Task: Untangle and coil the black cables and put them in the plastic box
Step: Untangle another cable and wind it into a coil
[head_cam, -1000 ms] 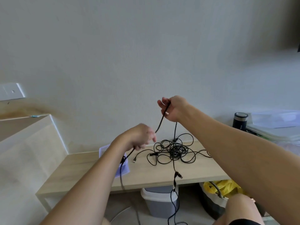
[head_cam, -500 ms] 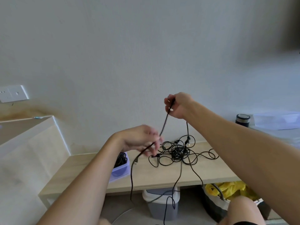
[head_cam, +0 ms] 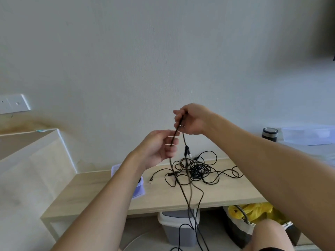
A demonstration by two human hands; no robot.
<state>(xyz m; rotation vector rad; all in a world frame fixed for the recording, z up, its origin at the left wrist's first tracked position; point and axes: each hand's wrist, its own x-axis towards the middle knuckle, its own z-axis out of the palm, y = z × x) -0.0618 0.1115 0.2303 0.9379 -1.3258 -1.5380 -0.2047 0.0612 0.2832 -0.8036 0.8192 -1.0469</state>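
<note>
A black cable (head_cam: pixel 177 130) runs steeply, almost upright, between the hands. The right hand (head_cam: pixel 191 120) grips its upper part with curled fingers, and the left hand (head_cam: pixel 158 148) pinches it just below. From there it hangs past the surface's (head_cam: pixel 226 193) front edge. The tangle (head_cam: pixel 197 169) lies near the back edge, with the plastic box (head_cam: pixel 141 187) toward the left end, below a pale wall (head_cam: pixel 163 51).

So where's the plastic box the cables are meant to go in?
In the head view, the plastic box sits toward the wooden table's left end, partly hidden behind the left forearm, left of the cable tangle.
</note>
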